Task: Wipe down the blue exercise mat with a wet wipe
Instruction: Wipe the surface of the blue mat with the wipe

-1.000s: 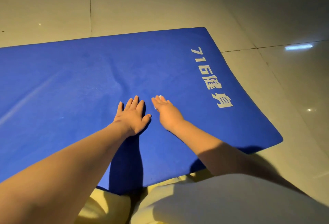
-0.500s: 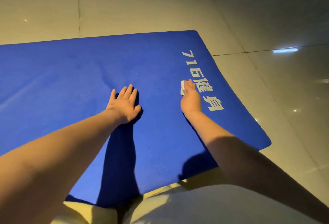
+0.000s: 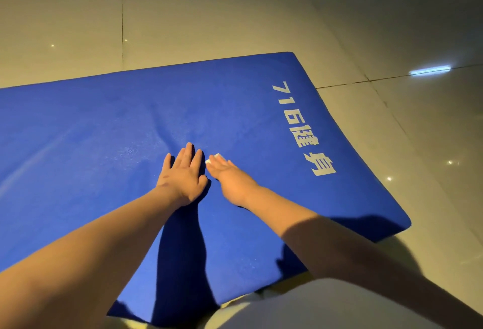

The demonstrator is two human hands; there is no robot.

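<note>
R grip (image 3: 231, 178) flat, fingers straight, pressing wet wipe (image 3: 213, 157) onto blue mat (image 3: 104, 124); L grip (image 3: 183, 175) wide, bracing mat. Wipe prob. limp, bunches easily; pin flat, not pinch.

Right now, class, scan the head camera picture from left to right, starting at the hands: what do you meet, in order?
left hand → right hand → white lettering → bright light streak
</note>
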